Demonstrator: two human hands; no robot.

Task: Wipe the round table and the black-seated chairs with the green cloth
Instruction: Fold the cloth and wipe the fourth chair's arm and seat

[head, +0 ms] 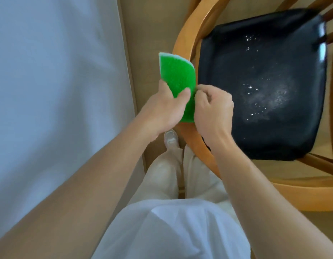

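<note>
Head view looks straight down at two bare forearms meeting over the wooden edge of a chair. Both hands hold the flat bright-green cloth with a white backing (176,79) between them, upright in the air, its top corner curling over. On the near side, the left hand (167,107) grips its lower part, thumb pressed across the green face. Close beside it, the right hand (212,107) has its fingers curled and pinches the cloth's right edge. To the right stands the curved light-wood armchair (182,45), its glossy black padded seat (264,86) speckled with white specks and a pale smear. A white sheet-covered surface (50,81) fills the left side; beige trousers (167,171) and a pale shoe (171,140) show below
</note>
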